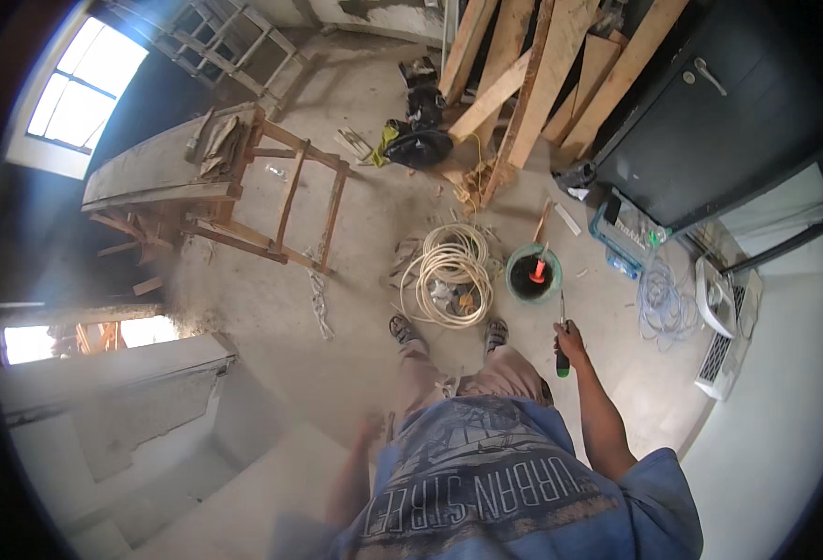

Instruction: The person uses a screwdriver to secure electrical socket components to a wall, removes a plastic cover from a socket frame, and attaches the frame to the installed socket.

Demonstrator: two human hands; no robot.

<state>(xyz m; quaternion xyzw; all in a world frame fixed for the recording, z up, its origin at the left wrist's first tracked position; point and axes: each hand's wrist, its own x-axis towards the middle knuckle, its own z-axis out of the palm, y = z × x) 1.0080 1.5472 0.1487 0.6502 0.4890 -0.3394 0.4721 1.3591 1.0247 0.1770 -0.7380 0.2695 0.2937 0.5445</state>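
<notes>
My right hand is closed around a screwdriver with a black and green handle. Its thin metal shaft points away from me. Just beyond it stands a round bucket with a pale green rim and a dark inside. A red-orange tool handle sticks up within the bucket. My left hand hangs low beside my left leg, blurred, and its fingers are not clear. Ahead of my feet lies a loose coil of cream cable or hose, with small scraps inside its loops.
Long wooden planks lean at the far right, beside a dark door. A wooden trestle stands left. Black bags sit ahead. To the right are a blue toolbox, a clear hose coil and a white slatted unit.
</notes>
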